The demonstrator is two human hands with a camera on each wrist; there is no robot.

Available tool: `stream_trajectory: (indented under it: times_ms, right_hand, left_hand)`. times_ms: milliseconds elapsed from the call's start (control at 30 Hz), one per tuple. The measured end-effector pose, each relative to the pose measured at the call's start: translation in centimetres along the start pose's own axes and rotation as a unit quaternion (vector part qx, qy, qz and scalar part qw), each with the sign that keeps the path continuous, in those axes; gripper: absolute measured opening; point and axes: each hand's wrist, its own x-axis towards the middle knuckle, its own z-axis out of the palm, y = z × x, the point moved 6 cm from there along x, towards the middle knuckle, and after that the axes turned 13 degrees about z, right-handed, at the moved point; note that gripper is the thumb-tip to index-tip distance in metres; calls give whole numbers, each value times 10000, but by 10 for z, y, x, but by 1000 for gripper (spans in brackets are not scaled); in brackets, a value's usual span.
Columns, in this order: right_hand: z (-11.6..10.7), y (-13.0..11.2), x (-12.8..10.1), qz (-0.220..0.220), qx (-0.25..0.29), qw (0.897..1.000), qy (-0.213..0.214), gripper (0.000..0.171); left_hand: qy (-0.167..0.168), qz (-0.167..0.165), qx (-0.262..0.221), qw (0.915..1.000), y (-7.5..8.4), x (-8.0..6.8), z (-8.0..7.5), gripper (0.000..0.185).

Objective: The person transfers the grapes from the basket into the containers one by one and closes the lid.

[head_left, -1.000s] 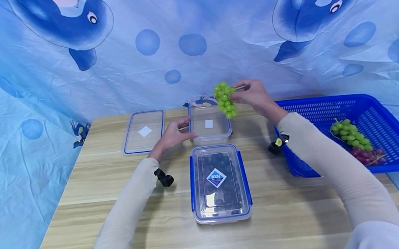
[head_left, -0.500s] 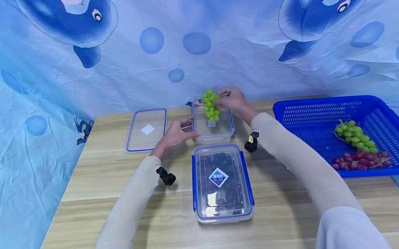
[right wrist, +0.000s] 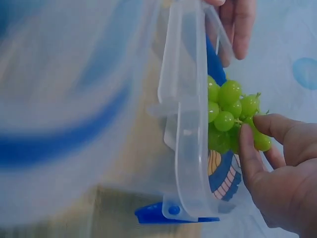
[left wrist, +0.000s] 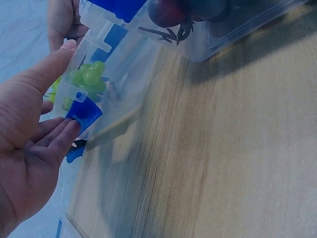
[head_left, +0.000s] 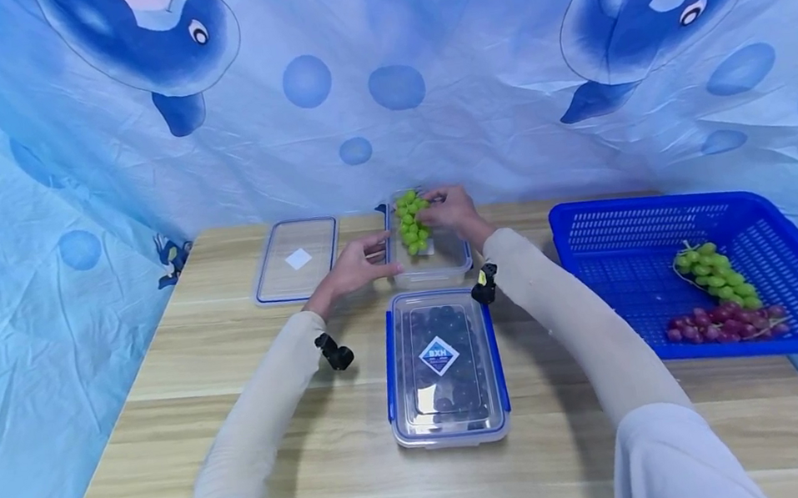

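My right hand (head_left: 449, 210) pinches a bunch of green grapes (head_left: 411, 222) between thumb and fingers. The bunch hangs over the inside of an uncovered clear plastic container (head_left: 446, 264) at the back of the table; whether it touches the bottom cannot be told. At that container's left side, my left hand (head_left: 358, 266) holds the edge, the thumb on the rim and fingers against a blue latch (left wrist: 85, 112). The right wrist view shows the grapes (right wrist: 225, 106) just beyond the near wall. In front stands a lidded container (head_left: 450, 410) with dark grapes inside.
A loose clear lid (head_left: 296, 275) with a blue seal lies left of the uncovered container. On the right, a blue plastic basket (head_left: 605, 264) holds green grapes (head_left: 716, 274) and red grapes (head_left: 726, 322). A blue patterned curtain (head_left: 471, 105) hangs behind the wooden table (head_left: 184, 395).
My right hand has moved left and down, carrying the green grapes from the container's right edge to inside its outline. My left hand has stayed at the container's side.
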Motion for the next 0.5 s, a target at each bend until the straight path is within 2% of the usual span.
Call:
stream_trajectory:
  times_ms: [100,267,500]
  right_hand:
    - [3,-1,1,-6,-33,9996,-279,44]
    - [8,4,8,284,282,9950,-912,52]
    - [9,6,12,534,310,9917,-1129,53]
  left_hand:
    - [10,-38,-16,10000,-1,0,0,79]
    - [7,-72,0,10000,0,1,2,78]
    - [-6,-117,82,9999,-1,1,1,75]
